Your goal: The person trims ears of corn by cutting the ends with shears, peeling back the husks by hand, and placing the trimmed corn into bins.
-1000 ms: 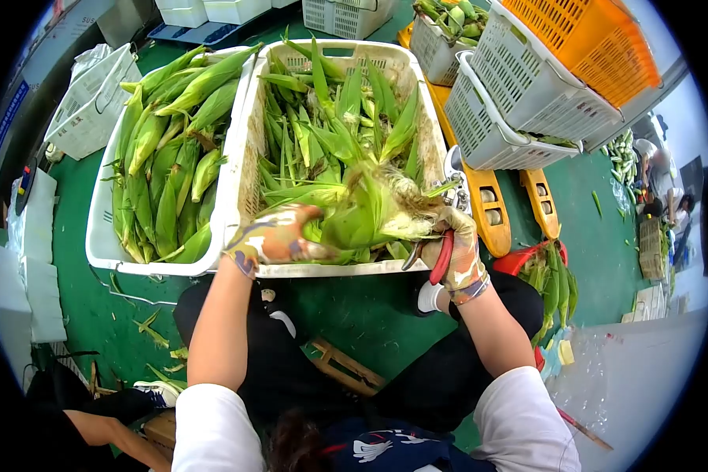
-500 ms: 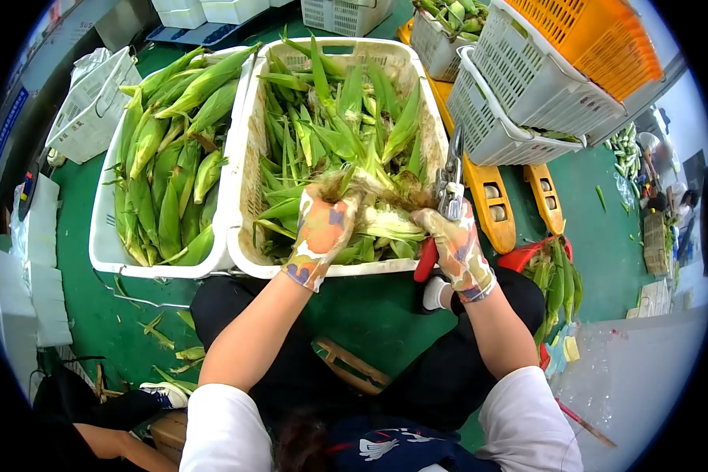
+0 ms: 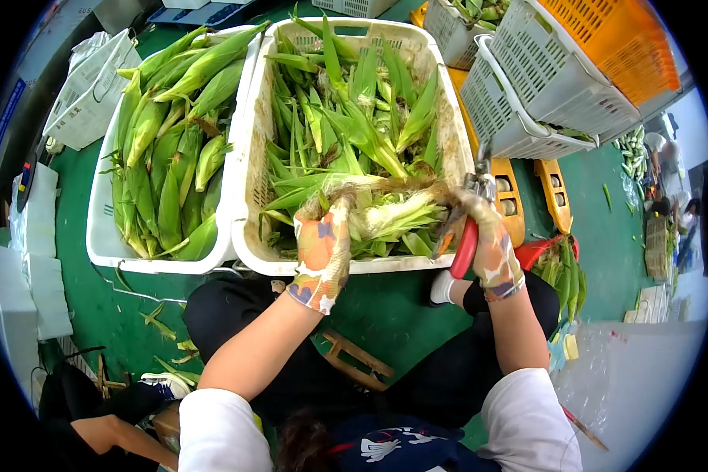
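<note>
My left hand (image 3: 322,248), in a patterned glove, is closed on brownish corn silk above the front of the middle white crate (image 3: 241,177). At that crate's front right corner, my right hand (image 3: 492,244), gloved too, grips red-handled pliers (image 3: 466,248), their metal head pointing up. Strands of silk stretch between the two hands. Below them a pale, partly husked ear (image 3: 401,214) lies over green husks (image 3: 362,134) that fill the crate. Unhusked corn ears (image 3: 165,165) are piled in the white crate on the left.
Stacked white crates (image 3: 539,63) with an orange crate (image 3: 617,39) on top stand at the right, near a yellow pallet jack (image 3: 557,197). A red container (image 3: 536,250) with green husks is beside my right knee. Another person's arm (image 3: 126,440) shows at lower left.
My left hand has come from the crate's front left to the silk and closed on it. My right hand has moved slightly right with the pliers, and the silk now stretches between them.
</note>
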Motion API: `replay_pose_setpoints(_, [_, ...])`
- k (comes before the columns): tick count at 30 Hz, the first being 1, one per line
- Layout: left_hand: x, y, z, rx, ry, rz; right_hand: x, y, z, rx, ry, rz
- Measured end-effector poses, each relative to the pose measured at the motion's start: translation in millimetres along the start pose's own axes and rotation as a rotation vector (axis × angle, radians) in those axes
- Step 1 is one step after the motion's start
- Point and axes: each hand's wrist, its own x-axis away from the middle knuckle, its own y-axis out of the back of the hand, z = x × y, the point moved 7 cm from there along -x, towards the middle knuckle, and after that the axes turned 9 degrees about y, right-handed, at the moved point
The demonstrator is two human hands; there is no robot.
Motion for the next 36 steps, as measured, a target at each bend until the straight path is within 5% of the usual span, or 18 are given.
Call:
replay_pose_setpoints(1, [2, -1, 6, 0.055, 0.053, -0.042, 0, -11, 9, 0.286, 0.216, 0.173])
replay_pose_setpoints(3, [7, -9, 20, 0.248, 0.216, -0.098, 1, -13, -7, 0.287, 0.122, 0.085])
replay_pose_setpoints(4, [8, -11, 10, 0.258, 0.117, -0.104, 2, -22, -10, 0.284, 0.075, 0.04])
replay_pose_setpoints(8, [15, -27, 1, 0.269, 0.106, -0.074, 1, -42, -9, 1.016, 0.15, 0.059])
replay_pose_setpoints(14, [17, -31, 18, 0.213, 0.183, -0.082, -4, -40, -11, 0.856, 0.335, 0.134])
replay_pose_setpoints(18, [15, -32, 32, -0.129, 0.118, -0.04, -2, -36, -23, 0.936, 0.497, 0.138])
replay_pose_setpoints(22, [10, -28, 35, 0.092, 0.012, -0.016, 0, -41, -32, 0.947, 0.438, 0.136])
replay_pose_setpoints(28, [2, -25, 46, 0.124, 0.175, -0.028, -1, -48, -46, 1.135, 0.773, 0.195])
replay_pose_setpoints(29, [0, -27, 55, 0.386, 0.296, -0.063, -4, -48, -49, 1.097, 0.773, 0.199])
replay_pose_setpoints(32, [0, -24, 53, 0.389, 0.384, -0.099, -4, -48, -50, 1.146, 0.554, 0.148])
replay_pose_setpoints(34, [-6, -25, 64, 0.341, 0.363, -0.081, -5, -45, -64, 1.073, 0.739, 0.166])
replay_pose_setpoints(36, [-5, -23, 81, 0.312, 0.436, -0.13, -10, -42, -82, 1.12, 0.658, 0.233])
